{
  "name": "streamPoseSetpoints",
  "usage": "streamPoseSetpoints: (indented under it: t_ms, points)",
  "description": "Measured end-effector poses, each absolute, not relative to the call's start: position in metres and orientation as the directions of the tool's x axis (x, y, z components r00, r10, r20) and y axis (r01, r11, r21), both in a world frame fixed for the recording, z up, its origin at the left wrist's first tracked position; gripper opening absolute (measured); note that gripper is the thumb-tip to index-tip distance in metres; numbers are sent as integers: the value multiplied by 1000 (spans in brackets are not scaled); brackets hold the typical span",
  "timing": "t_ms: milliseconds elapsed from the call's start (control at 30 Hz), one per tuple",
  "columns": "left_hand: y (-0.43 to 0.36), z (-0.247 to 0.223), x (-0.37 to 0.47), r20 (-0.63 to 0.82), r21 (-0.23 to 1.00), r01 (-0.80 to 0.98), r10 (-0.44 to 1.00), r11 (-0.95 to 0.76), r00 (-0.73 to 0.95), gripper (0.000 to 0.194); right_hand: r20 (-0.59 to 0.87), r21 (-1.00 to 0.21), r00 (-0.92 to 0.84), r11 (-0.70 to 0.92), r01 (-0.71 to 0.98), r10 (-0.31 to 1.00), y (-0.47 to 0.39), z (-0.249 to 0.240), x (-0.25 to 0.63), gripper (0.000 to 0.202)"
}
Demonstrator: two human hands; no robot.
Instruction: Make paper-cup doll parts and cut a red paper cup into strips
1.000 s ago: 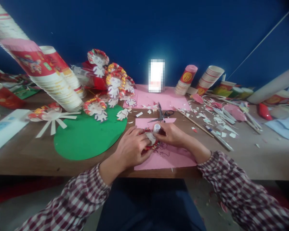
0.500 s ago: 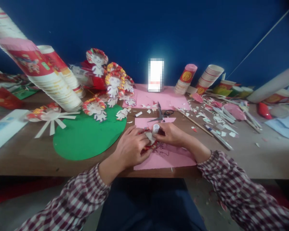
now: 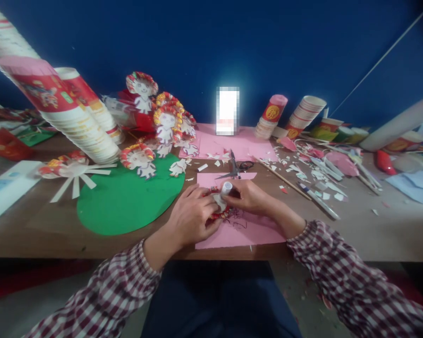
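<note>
1. Writing: dark handwritten strokes are seen on the pink sheet [image 3: 211,237] under the work; cannot be read, partly covered by the hands.
2. Labels: a round gold emblem is printed on the red cup [image 3: 273,111] at back right; characters too small to read. Blue print on the white box [image 3: 7,192] at far left is blurred. The bright screen [image 3: 227,110] at the back is pixelated.
3. Edges: the pink sheet is set close to the near edge of the table [image 3: 363,239]. The left side is bounded by the green sheet [image 3: 127,206], the back by the scissors [image 3: 235,165], lying just beyond the sheet.
4. Room: most is found to the right of the right sleeve [image 3: 338,263], in front of the paper scraps [image 3: 326,185] and the stick [image 3: 285,179].
5. Left hand [image 3: 199,213]: closed on the left side of the ring piece [image 3: 218,215], red and yellow with a white middle, which is held low over the pink sheet.
6. Right hand [image 3: 252,196]: fingers clamped on the white tube [image 3: 226,188]; tube is tilted slightly, lower end at the ring's white middle. The ring piece lies between both hands.
</note>
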State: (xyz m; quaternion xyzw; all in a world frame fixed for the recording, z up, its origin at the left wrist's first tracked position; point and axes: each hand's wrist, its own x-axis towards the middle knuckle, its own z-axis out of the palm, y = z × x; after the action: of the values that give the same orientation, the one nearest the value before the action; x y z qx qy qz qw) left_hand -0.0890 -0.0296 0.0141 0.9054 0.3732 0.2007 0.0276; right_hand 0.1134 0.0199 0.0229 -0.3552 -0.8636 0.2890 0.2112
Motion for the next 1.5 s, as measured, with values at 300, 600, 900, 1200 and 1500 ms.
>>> streamPoseSetpoints:
  t_ms: [300,600,900,1200,1500]
  points:
    - [-29,14,-89,348,196,671,691,-715,634,23,157,-635,-670,594,495,726,20,22,112,8]
    - [-30,14,-88,375,195,667,683,-719,627,23,190,-660,-640,579,478,745,19,23,113,7]
    - [-30,15,-88,348,190,670,687,-718,638,23,225,-632,-628,602,488,745,20,21,112,10]
    - [-30,15,-89,348,194,667,686,-720,639,24,192,-718,-631,546,432,751,18,21,114,12]
    - [-30,12,-88,378,217,631,660,-745,649,22,272,-959,-203,283,23,940,24,16,126,34]
